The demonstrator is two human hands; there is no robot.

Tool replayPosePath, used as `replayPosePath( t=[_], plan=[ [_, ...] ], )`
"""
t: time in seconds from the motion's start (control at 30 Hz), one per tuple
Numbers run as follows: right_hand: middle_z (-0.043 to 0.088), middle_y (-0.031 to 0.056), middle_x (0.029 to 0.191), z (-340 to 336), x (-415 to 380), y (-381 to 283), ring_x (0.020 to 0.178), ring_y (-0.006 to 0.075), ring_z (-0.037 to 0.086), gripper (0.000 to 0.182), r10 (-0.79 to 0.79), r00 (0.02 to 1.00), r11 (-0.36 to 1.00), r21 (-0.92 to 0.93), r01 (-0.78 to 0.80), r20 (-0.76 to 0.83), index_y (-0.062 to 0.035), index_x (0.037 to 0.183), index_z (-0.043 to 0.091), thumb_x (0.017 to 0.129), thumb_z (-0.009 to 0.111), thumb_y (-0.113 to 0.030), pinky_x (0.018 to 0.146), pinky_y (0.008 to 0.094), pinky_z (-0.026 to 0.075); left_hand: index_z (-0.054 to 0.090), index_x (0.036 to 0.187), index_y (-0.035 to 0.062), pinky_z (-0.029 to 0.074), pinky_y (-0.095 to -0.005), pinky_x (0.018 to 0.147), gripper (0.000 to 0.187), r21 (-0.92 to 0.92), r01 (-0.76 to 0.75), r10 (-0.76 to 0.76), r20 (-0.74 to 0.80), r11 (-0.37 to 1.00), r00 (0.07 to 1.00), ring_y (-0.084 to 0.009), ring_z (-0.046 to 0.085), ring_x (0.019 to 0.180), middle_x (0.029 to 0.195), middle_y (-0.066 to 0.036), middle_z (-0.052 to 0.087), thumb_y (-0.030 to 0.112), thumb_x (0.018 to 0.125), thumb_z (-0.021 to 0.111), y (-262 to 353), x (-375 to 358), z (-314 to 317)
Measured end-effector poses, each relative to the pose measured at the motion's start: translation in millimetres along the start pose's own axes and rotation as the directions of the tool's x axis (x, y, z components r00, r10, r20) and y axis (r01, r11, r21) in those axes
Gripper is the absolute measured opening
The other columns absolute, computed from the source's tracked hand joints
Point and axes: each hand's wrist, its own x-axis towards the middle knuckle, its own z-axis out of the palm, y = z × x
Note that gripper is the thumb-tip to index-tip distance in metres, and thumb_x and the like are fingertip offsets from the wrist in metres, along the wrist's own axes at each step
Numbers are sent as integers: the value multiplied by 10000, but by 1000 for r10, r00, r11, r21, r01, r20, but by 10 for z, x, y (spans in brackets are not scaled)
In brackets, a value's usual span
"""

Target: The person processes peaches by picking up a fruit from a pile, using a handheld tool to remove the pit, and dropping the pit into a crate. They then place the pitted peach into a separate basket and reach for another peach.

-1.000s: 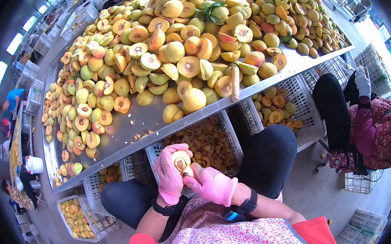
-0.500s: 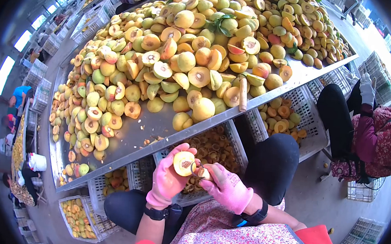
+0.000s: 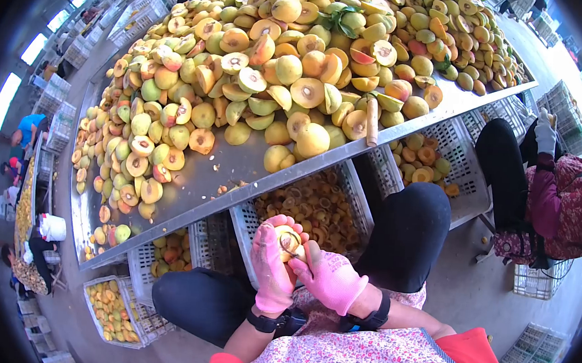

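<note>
My left hand (image 3: 273, 269), in a pink glove, is closed around a peach half (image 3: 286, 254) with its cut face turned up. My right hand (image 3: 335, 282), gloved in pink too, grips a small pitting tool whose dark curved metal loop (image 3: 291, 237) lies against the cut face. Fingers hide most of the tool's handle. Both hands are above my lap, just in front of a white crate (image 3: 245, 244) holding peach halves and scraps (image 3: 323, 211). Beyond them, many halved peaches (image 3: 307, 92) are heaped on a metal table (image 3: 238, 166).
A wooden stick-like handle (image 3: 372, 122) rests at the table's edge (image 3: 196, 232). More crates of peaches, including a white crate (image 3: 456, 152) to the right and another (image 3: 140, 311) at lower left, stand below. A co-worker's gloved hand (image 3: 546, 132) is at far right.
Both hands have come down toward my lap and closer together. The tool's loop, earlier at the peach half's side, is now over its cut face. The view has shifted slightly.
</note>
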Motion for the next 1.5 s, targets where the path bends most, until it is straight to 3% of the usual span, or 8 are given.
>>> replayPosePath(
  t=[0.63, 0.73, 0.9, 0.97, 1.03, 1.17, 1.37, 1.5],
  plan=[
    [667, 283, 843, -109, 70, 84, 820, 440, 671, 399, 27, 968, 942, 319, -108, 249, 45, 1051, 551, 1016, 527, -352, 714, 485, 513, 592, 1029, 49, 549, -322, 671, 539, 125, -103, 82, 164, 987, 983, -211, 654, 749, 910, -113, 642, 583, 958, 597, -121, 131, -153],
    [663, 182, 767, -138, 98, 88, 721, 325, 672, 395, -53, 976, 920, 391, -34, 210, 19, 975, 575, 1020, 533, -370, 659, 413, 508, 591, 1016, 45, 541, -317, 651, 550, 136, -116, 90, 187, 984, 978, -210, 652, 719, 876, -118, 646, 591, 949, 606, -97, 151, -157],
    [507, -35, 686, -352, 178, 164, 609, 76, 514, 401, 8, 655, 534, 551, -642, 755, -43, 933, 591, 1036, 513, -423, 555, 256, 421, 590, 1000, 36, 534, -312, 625, 561, 117, -168, 133, 259, 979, 957, -202, 647, 696, 852, -123, 652, 594, 945, 610, -112, 164, -252],
    [480, -42, 669, -298, 164, 97, 537, 64, 463, 404, 19, 656, 520, 553, -651, 754, -73, 896, 570, 1040, 497, -444, 480, 244, 379, 588, 989, 30, 529, -306, 611, 576, 138, -199, 159, 254, 970, 954, -198, 645, 682, 844, -129, 653, 603, 940, 611, -122, 158, -267],
    [453, -57, 655, -82, 136, 109, 473, 41, 400, 397, 7, 856, 703, 606, -372, 517, -102, 877, 536, 1043, 487, -460, 412, 218, 318, 616, 1004, 18, 535, -290, 639, 545, 160, -172, 137, 211, 972, 968, -184, 654, 703, 877, -124, 672, 556, 930, 657, -79, 121, -281],
    [447, -60, 635, -196, 142, 164, 429, 44, 404, 325, -104, 648, 425, 623, -657, 754, -140, 955, 515, 1050, 502, -450, 374, 213, 314, 606, 980, 25, 522, -292, 633, 555, 192, -297, 250, 236, 935, 939, -185, 650, 693, 853, -125, 653, 578, 936, 633, -39, 74, -217],
    [442, -69, 645, -110, 125, 146, 427, 39, 395, 316, -59, 736, 577, 625, -526, 674, -153, 970, 495, 1047, 507, -459, 364, 214, 298, 602, 1035, 15, 516, -286, 672, 588, 313, -287, 201, 279, 905, 939, -173, 656, 737, 868, -114, 660, 597, 950, 600, 27, 56, -277],
    [473, -30, 688, -187, 164, 198, 511, 63, 436, 377, -102, 670, 580, 591, -560, 735, -109, 936, 534, 1046, 493, -467, 438, 240, 335, 596, 941, -3, 524, -303, 636, 629, 442, -170, 92, 193, 881, 977, -207, 656, 669, 771, -138, 659, 560, 1058, 343, 217, 6, -148]
  ],
)
